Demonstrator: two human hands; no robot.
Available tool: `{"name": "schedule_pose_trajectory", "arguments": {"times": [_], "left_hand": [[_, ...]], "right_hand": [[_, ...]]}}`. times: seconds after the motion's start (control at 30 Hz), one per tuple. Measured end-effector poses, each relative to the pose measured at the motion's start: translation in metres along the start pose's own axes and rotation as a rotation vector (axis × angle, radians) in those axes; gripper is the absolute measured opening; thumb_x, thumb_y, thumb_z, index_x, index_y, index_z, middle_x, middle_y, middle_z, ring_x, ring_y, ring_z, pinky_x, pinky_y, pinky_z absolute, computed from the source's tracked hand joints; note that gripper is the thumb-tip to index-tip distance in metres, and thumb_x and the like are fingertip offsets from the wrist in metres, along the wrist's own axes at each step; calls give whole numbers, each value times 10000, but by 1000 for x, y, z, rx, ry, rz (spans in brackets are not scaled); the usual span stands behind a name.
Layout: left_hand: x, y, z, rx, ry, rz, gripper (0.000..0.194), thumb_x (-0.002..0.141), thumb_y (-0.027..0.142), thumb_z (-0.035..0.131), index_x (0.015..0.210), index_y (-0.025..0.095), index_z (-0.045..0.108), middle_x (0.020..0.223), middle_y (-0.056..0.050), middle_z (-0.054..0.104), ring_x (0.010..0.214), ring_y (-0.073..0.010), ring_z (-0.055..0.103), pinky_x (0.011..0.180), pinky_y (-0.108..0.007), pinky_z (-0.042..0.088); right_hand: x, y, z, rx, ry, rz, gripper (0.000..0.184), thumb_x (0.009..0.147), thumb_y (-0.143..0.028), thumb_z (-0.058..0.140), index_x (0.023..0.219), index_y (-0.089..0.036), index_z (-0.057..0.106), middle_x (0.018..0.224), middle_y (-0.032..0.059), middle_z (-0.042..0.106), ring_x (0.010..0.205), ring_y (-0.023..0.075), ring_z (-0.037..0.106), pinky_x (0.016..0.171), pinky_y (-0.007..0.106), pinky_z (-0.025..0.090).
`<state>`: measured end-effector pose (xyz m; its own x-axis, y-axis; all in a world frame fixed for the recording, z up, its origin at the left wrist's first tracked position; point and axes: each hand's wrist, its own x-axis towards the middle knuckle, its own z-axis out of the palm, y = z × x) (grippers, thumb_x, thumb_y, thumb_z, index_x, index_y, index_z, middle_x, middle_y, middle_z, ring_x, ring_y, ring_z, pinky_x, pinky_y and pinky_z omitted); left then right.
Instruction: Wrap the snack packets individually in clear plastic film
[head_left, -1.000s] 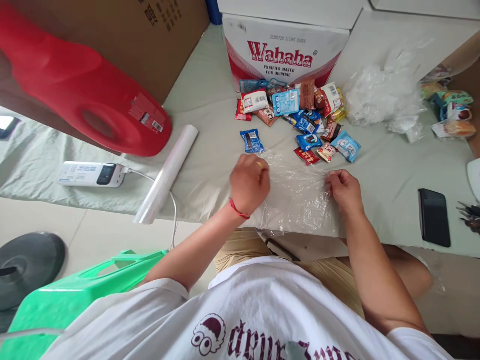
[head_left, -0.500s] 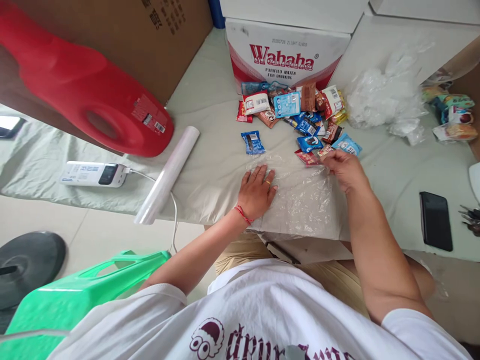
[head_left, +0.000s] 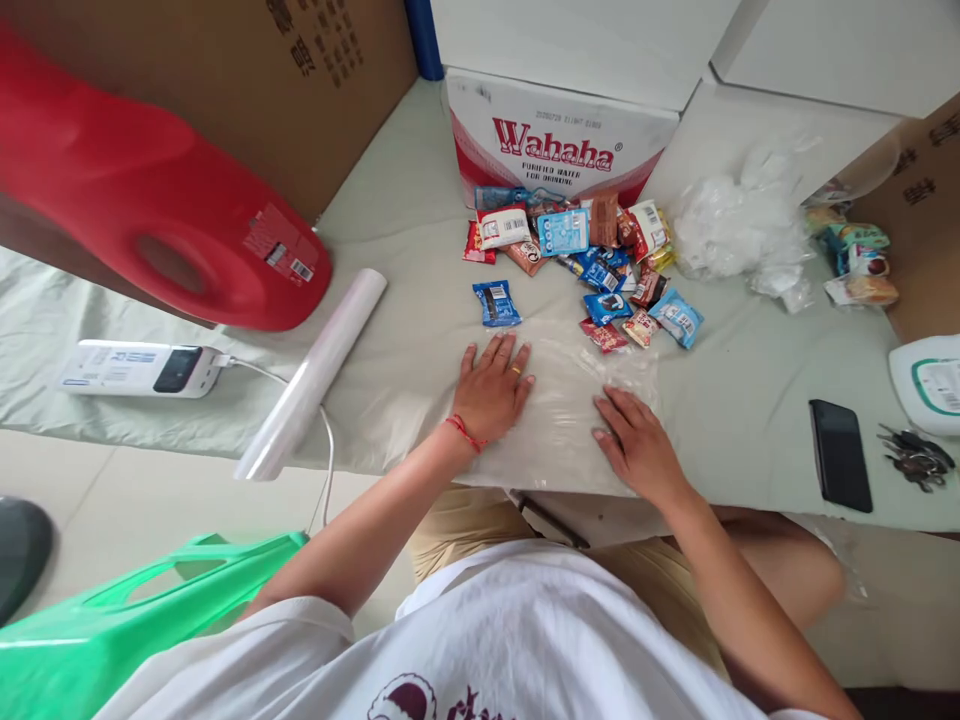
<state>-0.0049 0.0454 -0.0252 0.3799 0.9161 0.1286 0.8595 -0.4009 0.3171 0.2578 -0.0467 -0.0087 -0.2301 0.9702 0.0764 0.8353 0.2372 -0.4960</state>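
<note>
A sheet of clear plastic film (head_left: 555, 430) lies spread over the cloth at the table's front edge. My left hand (head_left: 491, 390) rests flat on its left side, fingers apart. On the right side my right hand (head_left: 636, 440) also lies on the film, palm down with fingers stretched out. Just beyond my left fingertips is a single dark blue snack packet (head_left: 496, 303). A heap of small wrapped snacks (head_left: 592, 245) in several colours sits farther back, with a light blue packet (head_left: 677, 317) at its right front.
To the left lie a roll of plastic film (head_left: 315, 375), a white power bank (head_left: 139, 368) with a cable, and a big red jug (head_left: 172, 210). A white carton (head_left: 562, 135) stands behind. Crumpled plastic (head_left: 739, 230), a phone (head_left: 841, 455) and keys (head_left: 916, 458) are at right.
My left hand has gone from closed to flat on the film. My right hand has let go of the film's edge and come down flat on it. The film looks smoother.
</note>
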Motion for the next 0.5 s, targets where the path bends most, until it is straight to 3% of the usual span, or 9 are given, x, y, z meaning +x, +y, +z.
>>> {"name": "schedule_pose_trajectory", "arguments": {"times": [0.07,0.17,0.27,0.33,0.4,0.5], "left_hand": [[-3,2,4,15,-13,31,561,1075,416,358,1591,219,464,1694,-140,364,1580,-325,329,1284,-643,146],[-6,5,5,28,-21,42,573,1079,439,344,1604,234,445,1698,-131,355,1581,-328,328,1282,-666,130],[-7,7,5,45,-33,45,574,1081,450,342,1602,237,450,1697,-130,354,1582,-326,326,1285,-671,121],[-9,7,4,58,-41,55,574,1084,452,332,1604,240,446,1700,-125,347,1587,-318,317,1288,-668,121],[-12,7,3,71,-54,69,572,1085,447,326,1608,245,439,1701,-117,346,1589,-309,316,1289,-664,137],[-18,8,0,76,-70,84,572,1084,440,323,1608,243,439,1695,-116,356,1582,-308,332,1285,-664,170]], "right_hand": [[-14,16,-2,48,24,55,415,1032,-442,485,1379,-315,674,1532,76,582,1428,302,525,1221,541,402],[-12,36,-28,142,56,149,347,1017,-494,509,1157,-316,771,1288,63,740,1219,290,675,1085,475,520],[26,38,-59,52,220,323,416,1012,-545,484,992,-254,781,947,54,777,875,250,720,825,362,561],[68,32,-71,-127,327,381,426,1018,-519,471,988,-217,770,921,72,764,859,240,696,789,323,516],[112,24,-73,-285,234,411,383,1010,-479,493,1005,-214,770,990,99,775,955,260,692,788,310,487],[166,9,-58,-421,-121,467,420,961,-556,589,1046,-192,778,1101,167,772,1036,311,701,802,333,488]]}}
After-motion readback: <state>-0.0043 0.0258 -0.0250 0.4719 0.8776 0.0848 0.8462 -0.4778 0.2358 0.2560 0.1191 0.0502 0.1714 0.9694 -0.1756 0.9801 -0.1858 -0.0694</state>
